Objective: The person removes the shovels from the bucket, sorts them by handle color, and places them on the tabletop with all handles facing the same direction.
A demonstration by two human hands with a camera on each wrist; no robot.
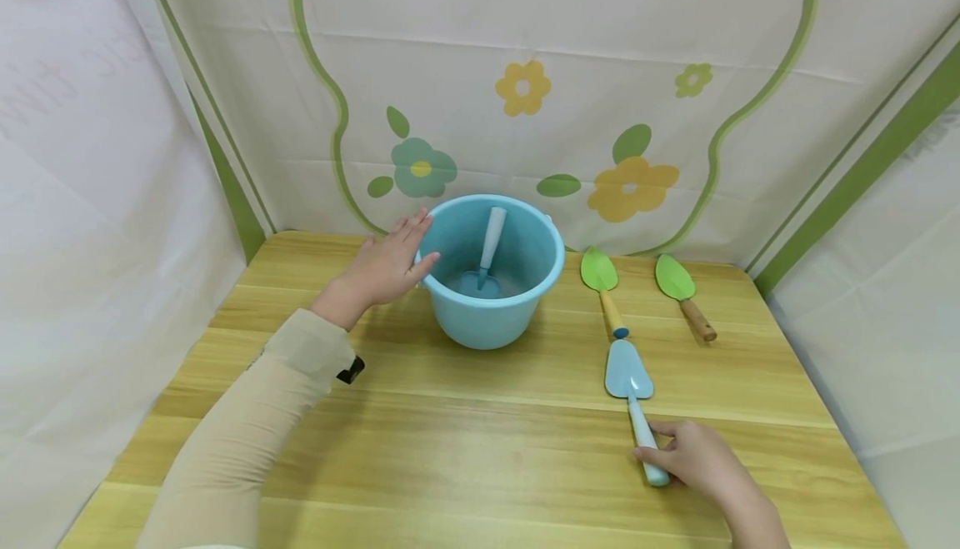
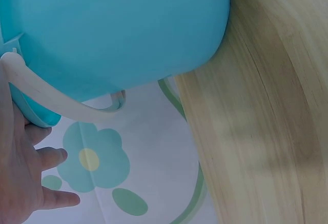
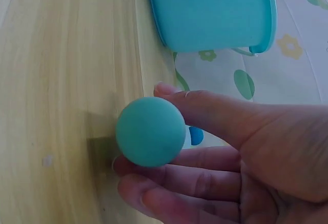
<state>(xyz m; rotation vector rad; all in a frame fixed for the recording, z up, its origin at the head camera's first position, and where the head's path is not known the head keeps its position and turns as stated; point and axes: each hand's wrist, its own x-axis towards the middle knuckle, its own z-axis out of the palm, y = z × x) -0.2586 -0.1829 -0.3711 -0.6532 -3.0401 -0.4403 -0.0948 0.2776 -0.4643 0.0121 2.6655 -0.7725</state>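
A light-blue bucket stands upright at the back middle of the table. Inside it a blue trowel with a pale handle leans blade down. My left hand rests at the bucket's left rim, fingers straight and spread. In the left wrist view the bucket's white carrying handle hangs along its side. On the right, thumb and fingers of my right hand hold the handle of a second blue trowel, its blade pointing away from me. The right wrist view shows the round handle end between thumb and fingers.
Behind the held trowel lies a green trowel with a yellow handle. Right of that is another green trowel, wooden-handled. A flower-printed cloth hangs right behind the wooden table, with white cloth at both sides.
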